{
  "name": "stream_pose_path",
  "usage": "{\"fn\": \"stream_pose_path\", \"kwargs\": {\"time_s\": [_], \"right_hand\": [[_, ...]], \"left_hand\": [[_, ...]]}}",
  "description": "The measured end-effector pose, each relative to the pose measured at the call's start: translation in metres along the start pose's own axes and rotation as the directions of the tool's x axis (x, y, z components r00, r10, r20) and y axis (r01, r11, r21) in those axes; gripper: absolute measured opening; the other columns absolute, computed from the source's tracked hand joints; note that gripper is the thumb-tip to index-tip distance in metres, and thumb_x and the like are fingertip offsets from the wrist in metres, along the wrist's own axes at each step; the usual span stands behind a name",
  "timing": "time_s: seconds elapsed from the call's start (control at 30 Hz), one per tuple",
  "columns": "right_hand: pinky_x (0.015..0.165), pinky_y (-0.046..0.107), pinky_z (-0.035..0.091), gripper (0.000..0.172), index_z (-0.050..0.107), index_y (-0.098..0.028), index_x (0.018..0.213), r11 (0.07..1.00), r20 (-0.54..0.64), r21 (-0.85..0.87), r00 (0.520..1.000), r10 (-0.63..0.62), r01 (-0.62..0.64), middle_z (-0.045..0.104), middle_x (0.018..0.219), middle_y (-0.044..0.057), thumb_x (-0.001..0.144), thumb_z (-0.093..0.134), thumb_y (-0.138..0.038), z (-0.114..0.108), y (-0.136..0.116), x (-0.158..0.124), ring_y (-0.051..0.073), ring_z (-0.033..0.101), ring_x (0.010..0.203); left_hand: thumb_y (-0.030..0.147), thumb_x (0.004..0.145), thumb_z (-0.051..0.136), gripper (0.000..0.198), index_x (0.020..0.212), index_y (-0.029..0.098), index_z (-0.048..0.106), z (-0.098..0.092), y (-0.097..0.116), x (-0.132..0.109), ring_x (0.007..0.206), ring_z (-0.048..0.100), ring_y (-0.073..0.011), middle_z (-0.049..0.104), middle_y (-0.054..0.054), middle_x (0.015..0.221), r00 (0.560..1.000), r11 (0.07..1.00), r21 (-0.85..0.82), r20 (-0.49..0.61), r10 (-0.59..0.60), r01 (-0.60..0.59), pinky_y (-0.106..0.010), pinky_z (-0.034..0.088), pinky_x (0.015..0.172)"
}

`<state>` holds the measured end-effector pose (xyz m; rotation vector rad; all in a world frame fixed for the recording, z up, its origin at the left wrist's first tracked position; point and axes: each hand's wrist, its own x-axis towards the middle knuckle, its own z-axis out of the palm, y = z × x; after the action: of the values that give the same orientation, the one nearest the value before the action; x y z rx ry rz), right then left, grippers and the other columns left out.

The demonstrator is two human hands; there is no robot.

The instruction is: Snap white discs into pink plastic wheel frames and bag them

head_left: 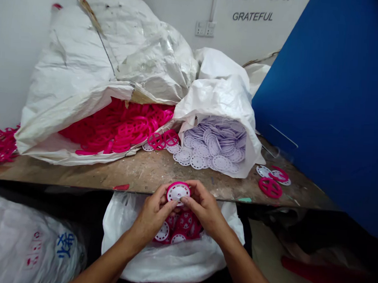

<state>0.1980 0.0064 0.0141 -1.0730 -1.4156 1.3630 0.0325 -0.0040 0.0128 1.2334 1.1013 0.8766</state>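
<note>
**Pink-rimmed disc held in both hands**

From the head camera, the left hand [152, 214] and right hand [204, 205] hold a white disc [177, 193] with a pink ring around it, their fingers closed narrowly on its edge. It sits just above a white bag [168, 264] of similar discs [162, 232]. It looks light, stiff and thin, probably slick plastic, best held by the rim. Pink rings [116, 126] and loose white discs [214, 145] fill sacks [85, 58] on the bench [161, 176].
</note>
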Motion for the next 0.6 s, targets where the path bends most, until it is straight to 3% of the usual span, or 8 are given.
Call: {"fn": "stream_pose_path", "kwargs": {"time_s": [0.13,0.23,0.3,0.37,0.4,0.43,0.5,0.6], "right_hand": [[0.075,0.028,0.047,0.024,0.054,-0.021,0.107,0.985,0.068,-0.171,0.997,-0.021,0.033,0.066,0.094,0.002,0.083,0.057,-0.024,-0.004,0.001,-0.005,0.016,0.062,0.084],[0.071,0.028,0.047,0.027,0.058,-0.022,0.109,0.929,0.172,-0.363,0.985,-0.014,0.076,0.067,0.094,0.003,0.082,0.059,-0.029,-0.020,-0.006,0.007,0.017,0.062,0.082],[0.073,0.030,0.047,0.025,0.062,-0.021,0.106,0.830,0.098,-0.546,0.993,-0.071,0.113,0.066,0.096,0.005,0.083,0.057,-0.031,-0.034,-0.010,0.026,0.019,0.062,0.084],[0.080,0.034,0.046,0.026,0.063,-0.019,0.106,0.688,-0.054,-0.720,0.979,-0.195,0.097,0.064,0.102,0.008,0.085,0.053,-0.031,-0.048,-0.009,0.048,0.022,0.061,0.092],[0.082,0.036,0.046,0.028,0.063,-0.018,0.109,0.614,-0.117,-0.787,0.960,-0.253,0.066,0.063,0.106,0.010,0.086,0.052,-0.030,-0.054,-0.007,0.058,0.024,0.060,0.095],[0.081,0.036,0.046,0.031,0.061,-0.018,0.112,0.541,-0.160,-0.841,0.943,-0.291,0.024,0.061,0.109,0.012,0.085,0.052,-0.031,-0.058,-0.004,0.068,0.025,0.060,0.097],[0.075,0.036,0.048,0.038,0.058,-0.017,0.118,0.399,-0.192,-0.915,0.933,-0.306,-0.057,0.057,0.116,0.014,0.084,0.055,-0.032,-0.062,0.003,0.082,0.027,0.060,0.095],[0.064,0.035,0.047,0.043,0.056,-0.019,0.121,0.246,-0.180,-0.962,0.952,-0.247,-0.119,0.054,0.118,0.014,0.081,0.060,-0.034,-0.061,0.011,0.090,0.025,0.063,0.082]], "left_hand": [[0.035,0.082,0.056,0.035,0.113,0.020,0.052,-0.004,0.000,-0.006,0.068,0.067,-0.0183,0.068,-0.004,0.084,0.997,0.997,0.049,0.042,-0.064,0.061,-0.027,0.052,0.062],[0.031,0.078,0.060,0.043,0.119,0.022,0.053,-0.020,0.009,-0.005,0.070,0.066,-0.0186,0.069,-0.003,0.085,0.972,0.985,0.161,0.212,-0.098,0.065,-0.026,0.050,0.061],[0.030,0.075,0.064,0.047,0.121,0.024,0.055,-0.037,0.017,0.004,0.073,0.065,-0.0192,0.070,-0.003,0.087,0.971,0.939,0.344,0.228,-0.073,-0.010,-0.027,0.050,0.063],[0.030,0.077,0.063,0.042,0.117,0.023,0.058,-0.058,0.027,0.025,0.075,0.064,-0.0198,0.070,-0.004,0.091,0.994,0.817,0.567,0.087,0.069,-0.106,-0.029,0.049,0.067],[0.029,0.080,0.059,0.036,0.115,0.022,0.059,-0.068,0.032,0.039,0.078,0.064,-0.0200,0.069,-0.005,0.094,0.981,0.723,0.676,-0.003,0.193,-0.140,-0.031,0.049,0.071],[0.028,0.083,0.055,0.033,0.115,0.021,0.059,-0.078,0.036,0.054,0.082,0.063,-0.0203,0.068,-0.006,0.098,0.939,0.623,0.767,-0.081,0.334,-0.155,-0.032,0.048,0.075],[0.023,0.085,0.052,0.034,0.119,0.019,0.056,-0.095,0.045,0.088,0.094,0.060,-0.0215,0.065,-0.009,0.108,0.823,0.409,0.902,-0.124,0.554,-0.139,-0.034,0.046,0.083],[0.020,0.084,0.054,0.037,0.121,0.019,0.055,-0.110,0.053,0.132,0.107,0.052,-0.0260,0.058,-0.011,0.117,0.777,0.296,0.950,-0.116,0.618,-0.095,-0.038,0.041,0.091]]}}
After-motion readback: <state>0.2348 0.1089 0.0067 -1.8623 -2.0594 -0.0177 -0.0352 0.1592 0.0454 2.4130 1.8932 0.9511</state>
